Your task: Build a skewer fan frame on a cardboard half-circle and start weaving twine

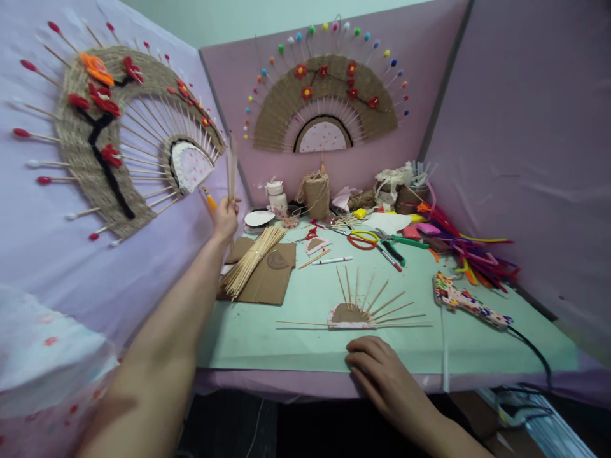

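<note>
My left hand (226, 218) is raised at the left of the table, its fingers closed round a few thin wooden sticks (232, 170) that stand upright and look blurred. Near the table's front edge rests my right hand (377, 366), palm down with loosely extended fingers and nothing in it. Just beyond it lies a cardboard half-disc (349, 313) with a pale spotted rim; thin sticks fan out from its top and right, and one points left. A tied bundle of sticks (252, 262) lies on brown cardboard (274, 286) below my left hand.
Decorated twine fans hang on the left wall (71, 137) and back wall (277, 117). Scissors (363, 240), green-handled pliers (405, 242) and a marker (334, 260) lie mid-table. A patterned glue gun (470, 304) with a black cord is at right, near colourful pipe cleaners (482, 254). Twine (317, 194) stands behind.
</note>
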### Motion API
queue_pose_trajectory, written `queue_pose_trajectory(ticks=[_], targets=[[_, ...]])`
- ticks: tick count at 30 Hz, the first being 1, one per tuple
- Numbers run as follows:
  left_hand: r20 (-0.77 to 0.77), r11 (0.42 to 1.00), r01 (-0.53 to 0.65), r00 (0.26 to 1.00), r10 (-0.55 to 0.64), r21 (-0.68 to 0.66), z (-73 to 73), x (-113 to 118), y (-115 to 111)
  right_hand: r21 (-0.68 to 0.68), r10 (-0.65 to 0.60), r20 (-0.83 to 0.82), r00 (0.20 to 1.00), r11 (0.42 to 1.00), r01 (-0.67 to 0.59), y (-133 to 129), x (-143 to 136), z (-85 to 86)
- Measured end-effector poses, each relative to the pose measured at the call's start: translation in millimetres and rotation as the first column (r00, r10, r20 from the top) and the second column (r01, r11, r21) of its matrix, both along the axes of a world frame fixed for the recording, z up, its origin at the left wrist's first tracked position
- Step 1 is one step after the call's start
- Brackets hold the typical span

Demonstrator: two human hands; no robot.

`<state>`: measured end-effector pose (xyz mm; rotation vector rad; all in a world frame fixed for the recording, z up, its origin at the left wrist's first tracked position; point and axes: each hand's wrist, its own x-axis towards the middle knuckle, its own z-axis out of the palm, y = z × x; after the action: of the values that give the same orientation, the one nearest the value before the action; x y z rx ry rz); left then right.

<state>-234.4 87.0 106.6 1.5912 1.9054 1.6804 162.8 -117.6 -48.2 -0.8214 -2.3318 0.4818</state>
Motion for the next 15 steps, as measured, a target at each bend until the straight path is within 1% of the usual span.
queue_pose_trajectory(ticks=[1, 2, 3, 4, 6, 7, 8, 9, 10, 11, 13, 15], targets=[[0.033, 0.998, -0.001, 0.999, -0.001, 0.062, 9.2, 9.9, -0.3, -0.005, 0.000, 0.005, 1.000, 1.000, 0.000, -0.1, 0.1, -0.1], [0.118, 0.984, 0.015, 0.992, -0.037, 0.179, 17.7, 22.1, -1.9, -0.010, 0.001, 0.007, 1.000, 1.000, -0.001, -0.4, 0.4, 0.1], [0.189, 0.956, 0.066, 0.974, -0.123, 0.285, 25.0, 36.1, -4.9, -0.015, 0.002, 0.007, 1.000, 1.000, -0.002, -0.7, 0.8, 0.5], [0.230, 0.926, 0.132, 0.947, -0.223, 0.354, 30.6, 51.3, -9.3, -0.020, 0.003, 0.005, 1.000, 1.000, -0.003, -1.0, 1.2, 1.1], [0.271, 0.868, 0.264, 0.876, -0.398, 0.422, 34.6, 82.8, -21.0, -0.036, 0.002, 0.004, 1.000, 0.999, -0.002, -1.8, 2.2, 2.4], [0.286, 0.840, 0.311, 0.839, -0.462, 0.445, 32.3, 97.7, -27.6, -0.042, 0.001, 0.005, 1.000, 0.999, 0.000, -2.1, 2.7, 3.1], [0.302, 0.821, 0.350, 0.805, -0.510, 0.451, 26.9, 111.3, -34.1, -0.047, 0.001, 0.008, 1.000, 0.999, -0.001, -2.3, 3.2, 3.7], [0.318, 0.815, 0.383, 0.781, -0.537, 0.435, 18.3, 123.3, -40.1, -0.051, 0.002, 0.012, 1.000, 0.999, -0.001, -2.6, 3.7, 4.3], [0.332, 0.816, 0.408, 0.766, -0.550, 0.409, 6.7, 133.6, -45.5, -0.052, 0.003, 0.015, 1.000, 0.999, -0.002, -2.8, 4.1, 4.8], [0.344, 0.820, 0.432, 0.756, -0.556, 0.375, -7.4, 142.2, -50.1, -0.050, 0.005, 0.015, 1.000, 0.999, -0.004, -2.9, 4.6, 5.2], [0.378, 0.837, 0.457, 0.749, -0.544, 0.300, -40.2, 154.8, -56.9, -0.044, 0.008, 0.010, 1.000, 0.999, -0.008, -3.1, 5.1, 5.8], [0.432, 0.856, 0.483, 0.742, -0.513, 0.185, -72.8, 162.3, -61.2, -0.043, 0.007, 0.003, 1.000, 0.999, -0.006, -3.0, 5.2, 6.0]])
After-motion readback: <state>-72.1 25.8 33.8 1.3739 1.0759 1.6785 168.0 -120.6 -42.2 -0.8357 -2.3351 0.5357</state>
